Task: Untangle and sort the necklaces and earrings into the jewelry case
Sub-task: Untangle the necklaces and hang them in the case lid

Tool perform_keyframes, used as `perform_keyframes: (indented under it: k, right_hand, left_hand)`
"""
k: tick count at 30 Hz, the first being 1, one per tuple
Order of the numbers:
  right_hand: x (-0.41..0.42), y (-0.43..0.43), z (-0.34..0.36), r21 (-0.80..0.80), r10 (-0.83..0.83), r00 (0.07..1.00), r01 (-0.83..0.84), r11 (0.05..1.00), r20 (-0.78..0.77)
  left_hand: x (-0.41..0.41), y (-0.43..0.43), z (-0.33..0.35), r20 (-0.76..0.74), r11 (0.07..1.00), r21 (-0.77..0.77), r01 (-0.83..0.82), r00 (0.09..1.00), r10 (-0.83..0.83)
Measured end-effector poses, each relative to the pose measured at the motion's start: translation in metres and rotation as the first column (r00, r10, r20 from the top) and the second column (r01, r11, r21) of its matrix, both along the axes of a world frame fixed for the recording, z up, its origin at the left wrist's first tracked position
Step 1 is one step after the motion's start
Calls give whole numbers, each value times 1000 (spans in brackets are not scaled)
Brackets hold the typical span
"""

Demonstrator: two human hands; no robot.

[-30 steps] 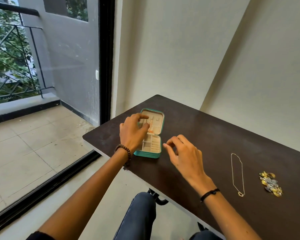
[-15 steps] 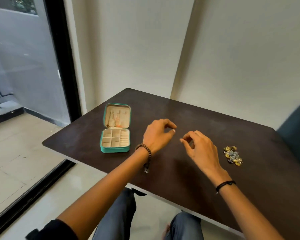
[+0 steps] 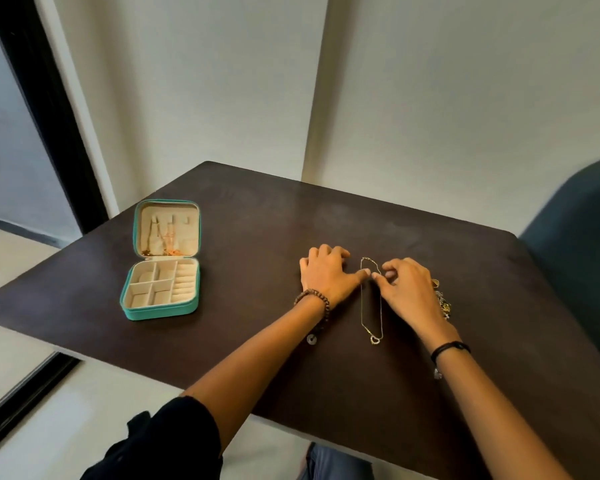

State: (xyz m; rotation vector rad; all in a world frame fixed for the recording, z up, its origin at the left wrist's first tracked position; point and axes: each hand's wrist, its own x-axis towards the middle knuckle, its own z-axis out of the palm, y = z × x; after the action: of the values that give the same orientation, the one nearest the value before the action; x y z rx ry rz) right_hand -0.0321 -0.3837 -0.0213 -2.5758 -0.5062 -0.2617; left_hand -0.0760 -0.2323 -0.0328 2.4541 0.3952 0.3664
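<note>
Chains (image 3: 163, 237) already hung in the case (image 3: 160, 308) lid. One necklace (image 3: 371, 322) lay on the surface (image 3: 257, 358), well apart from it; the left hand (image 3: 326, 277) pressed it with the thumb, and the right hand (image 3: 407, 291) pinched it in its fingers (image 3: 383, 278). Earrings (image 3: 444, 303) remained unsorted.

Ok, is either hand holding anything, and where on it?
The right hand seems to pinch the gold necklace near its upper end; the left hand only touches the chain by thumb.

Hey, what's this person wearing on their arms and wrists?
The left hand has a brown beaded bracelet at its wrist with a small pale round charm; the right hand has a thin black cord bracelet with a small silvery charm. Forearms are bare; a black sleeve covers the left upper arm.
</note>
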Motion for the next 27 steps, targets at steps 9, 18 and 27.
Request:
perform_keyframes:
  k: [9, 18, 27]
  right_hand:
    - [11, 23, 18, -164, -178, 982, 165, 973, -70]
    - [-5, 38, 18, -394, -181, 983, 178, 902, 30]
    - [-9, 31, -6, -205, -125, 985, 147, 968, 119]
  left_hand:
    - [17, 0, -4, 113, 999, 1, -35, 993, 34]
    - [16, -6, -7, 168, 994, 107, -32, 986, 14]
    - [19, 0, -11, 194, 984, -173, 46, 981, -11]
